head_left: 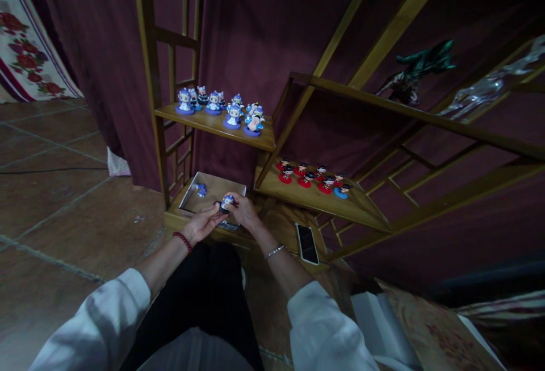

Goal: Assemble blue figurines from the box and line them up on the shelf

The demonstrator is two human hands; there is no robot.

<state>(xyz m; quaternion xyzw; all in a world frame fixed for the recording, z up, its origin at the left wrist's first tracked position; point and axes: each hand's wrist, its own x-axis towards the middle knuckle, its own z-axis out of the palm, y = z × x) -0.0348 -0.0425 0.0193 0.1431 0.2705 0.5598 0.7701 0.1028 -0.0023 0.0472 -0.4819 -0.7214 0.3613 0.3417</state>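
Both my hands meet over a shallow open box (241,188) on the lowest shelf. Between them is a small purple-and-white figurine (227,201) with a dark base. My left hand (204,222), a red beaded bracelet on its wrist, has its fingertips closed at the figurine's base. From the other side, my right hand (242,211) pinches the figurine; a silver bracelet circles that wrist. Another purple-and-white figurine (201,190) lies inside the box, to the left of my hands. My fingers hide part of the held figurine and of the box.
Several purple and blue figurines (233,115) stand on the upper left shelf (196,123). Red-based figurines (306,179) and a blue-based one occupy the right shelf (293,194). A phone (307,244) lies low at the right. Above are a dark green ornament (419,70) and a clear glass one (489,87).
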